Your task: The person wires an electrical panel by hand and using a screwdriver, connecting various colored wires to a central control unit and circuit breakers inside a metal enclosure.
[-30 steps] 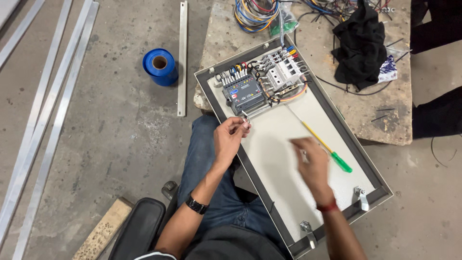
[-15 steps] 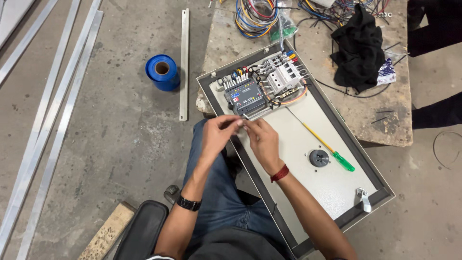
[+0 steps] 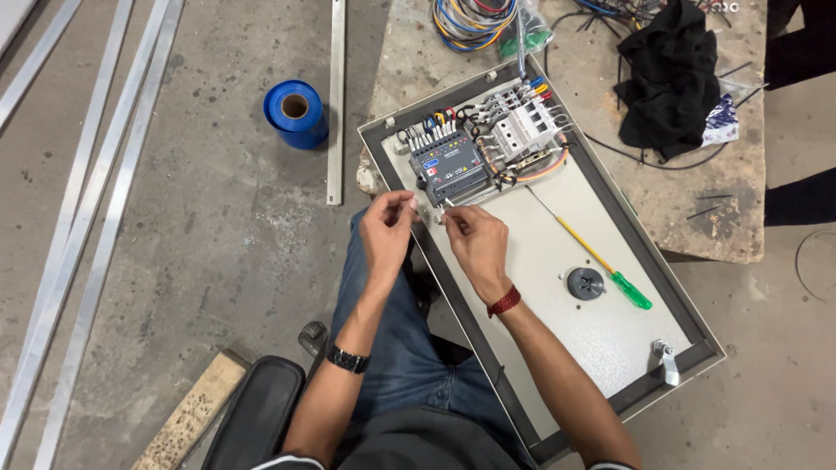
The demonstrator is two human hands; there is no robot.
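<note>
1. I am watching the left hand [image 3: 387, 228] hovering at the near-left edge of the grey panel [image 3: 601, 331], fingers curled in and the thumb and forefinger pinched together at the tip.
2. The right hand [image 3: 477, 244] is lying over the panel just beside it, also pinching; a small pale part [image 3: 448, 205] is showing at its fingertips, though it is too small for me to say what it is or whether both hands are gripping it.
3. Both hands are working just below the dark controller module [image 3: 449, 165], which is sitting next to the white breakers [image 3: 522, 129] at the panel's far end.
4. A green-handled screwdriver [image 3: 601, 263] is lying on the plate beside a round black knob [image 3: 585, 283], well clear of the hands.
5. A blue tape roll [image 3: 296, 111] is standing on the floor to the left.
</note>
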